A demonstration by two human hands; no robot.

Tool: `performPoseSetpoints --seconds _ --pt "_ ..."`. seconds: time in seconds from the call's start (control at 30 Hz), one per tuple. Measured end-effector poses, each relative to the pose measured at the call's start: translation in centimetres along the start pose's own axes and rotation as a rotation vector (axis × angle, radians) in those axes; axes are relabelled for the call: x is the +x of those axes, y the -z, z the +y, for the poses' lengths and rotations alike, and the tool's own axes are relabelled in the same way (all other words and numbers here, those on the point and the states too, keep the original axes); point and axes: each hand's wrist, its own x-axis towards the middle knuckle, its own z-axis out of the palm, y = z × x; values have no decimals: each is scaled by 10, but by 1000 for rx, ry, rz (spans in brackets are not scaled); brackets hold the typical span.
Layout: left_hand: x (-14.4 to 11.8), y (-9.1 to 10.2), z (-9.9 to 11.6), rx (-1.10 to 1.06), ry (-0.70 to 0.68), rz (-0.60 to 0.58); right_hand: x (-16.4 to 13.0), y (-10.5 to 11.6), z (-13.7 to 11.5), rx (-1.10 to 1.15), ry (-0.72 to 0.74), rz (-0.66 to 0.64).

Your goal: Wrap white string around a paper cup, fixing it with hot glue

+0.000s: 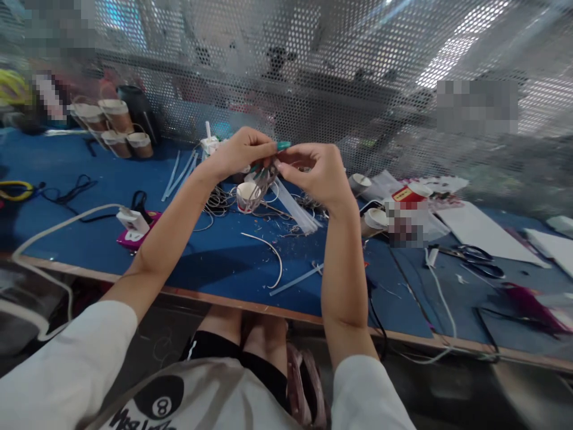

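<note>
Above the middle of the bench, my left hand and my right hand meet, fingers pinched together. A small teal piece sticks out at the left fingertips; its kind cannot be made out. Thin grey wires hang below the fingers, with the right thumb and fingertips closed around their upper part. The fingers partly hide both items. Just under the hands stands a white paper cup, with loops of wire in front of it.
Tangled grey wire and clear plastic strips lie around the cup. A white charger rests on a purple item at left. Scissors lie at right. Cups in carriers stand back left. A perforated metal screen rises behind.
</note>
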Motion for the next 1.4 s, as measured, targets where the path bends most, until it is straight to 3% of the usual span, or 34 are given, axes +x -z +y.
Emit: performPoseSetpoints --seconds 0.37,0.6,0.67,0.73,0.9,1.07,1.27,1.4 --pt "5 2 -9 -42 -139 26 6 -2 18 -120 11 145" --pt "6 5 -15 -350 -145 34 18 31 64 -191 -116 503" --pt "6 5 -15 -394 -125 31 20 40 72 -127 -137 529" --pt "6 4 -14 -412 -111 18 18 44 66 -30 -111 446" --pt "5 -1 -9 -371 -105 -9 4 29 17 59 13 17" --pt "3 -5 -3 -316 -62 -41 -4 20 1 -44 49 46" --pt "0 -15 0 -282 17 -33 -3 23 9 -32 23 -143" --pt "1 -18 -2 -237 9 31 -1 20 15 -131 -25 -89"
